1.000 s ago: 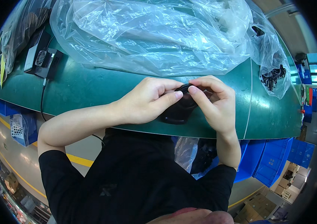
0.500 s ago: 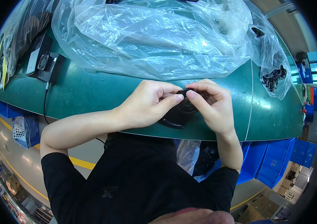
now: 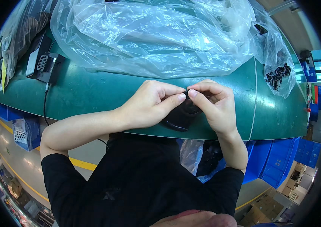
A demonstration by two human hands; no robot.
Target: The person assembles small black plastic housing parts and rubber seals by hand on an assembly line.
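A glossy black plastic part with a curved lower edge and a rounded hollow is held near the front edge of the green table. My left hand pinches its upper end between thumb and forefinger. On the other side my right hand pinches the same end, also with thumb and forefinger. The two thumb tips almost meet there. Fingers hide much of the part's upper end, so I cannot make out its exact kind.
A large clear plastic bag spreads over the table's far side. At left stands a black box-shaped device with a cable. A clear bag of black pieces lies at right. Blue bins sit below the table edge.
Both hands stay almost in place. The black part's upper end, which showed as a small rim between the fingertips, is now more covered, and its lower edge has shifted slightly.
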